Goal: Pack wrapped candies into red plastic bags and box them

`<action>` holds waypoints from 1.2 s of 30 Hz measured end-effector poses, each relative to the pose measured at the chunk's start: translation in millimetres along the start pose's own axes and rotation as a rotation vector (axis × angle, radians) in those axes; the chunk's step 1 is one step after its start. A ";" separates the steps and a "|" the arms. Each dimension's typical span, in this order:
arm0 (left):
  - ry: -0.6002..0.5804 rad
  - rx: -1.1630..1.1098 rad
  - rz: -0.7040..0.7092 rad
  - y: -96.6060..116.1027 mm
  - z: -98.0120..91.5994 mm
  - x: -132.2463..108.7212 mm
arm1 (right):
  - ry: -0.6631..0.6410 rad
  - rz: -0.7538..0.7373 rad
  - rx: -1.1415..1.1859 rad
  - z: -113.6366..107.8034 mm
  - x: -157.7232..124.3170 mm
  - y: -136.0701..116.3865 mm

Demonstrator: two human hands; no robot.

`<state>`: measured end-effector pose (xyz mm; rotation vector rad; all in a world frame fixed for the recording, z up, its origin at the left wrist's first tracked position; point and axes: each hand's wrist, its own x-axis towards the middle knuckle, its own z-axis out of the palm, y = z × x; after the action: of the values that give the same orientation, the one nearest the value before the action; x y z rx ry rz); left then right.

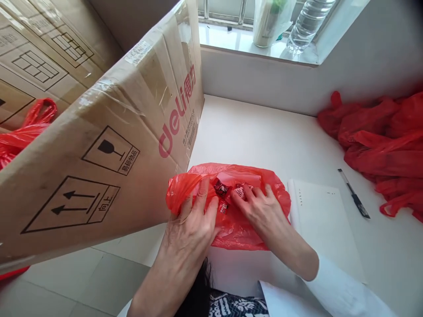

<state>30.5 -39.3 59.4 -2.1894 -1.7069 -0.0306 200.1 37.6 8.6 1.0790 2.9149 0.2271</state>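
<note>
A red plastic bag lies open on the white table, with small dark red wrapped packets inside. My left hand grips the bag's left side, its fingers bent round the edge of the opening. Reaching into the bag from the right, my right hand has its fingers curled on a red and white packet. Another small packet rests between the two hands.
A large cardboard box stands at the left. Right of the bag are a white notebook, a pen and piled red bags. A bottle stands on the windowsill.
</note>
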 end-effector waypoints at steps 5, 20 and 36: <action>-0.021 -0.037 -0.024 1.2 2.1 -4.8 | 0.052 -0.055 0.223 -13.4 -26.3 30.5; 0.078 -0.096 0.008 2.9 7.9 -12.7 | 0.045 -0.036 0.109 -13.1 -25.2 23.5; -0.049 -0.047 0.055 -4.6 5.6 -20.8 | -0.060 0.013 -0.069 -11.1 -36.9 39.3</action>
<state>19.4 -56.1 50.5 -2.2875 -1.6873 -0.0032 252.7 41.7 24.2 1.0756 2.8261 0.2884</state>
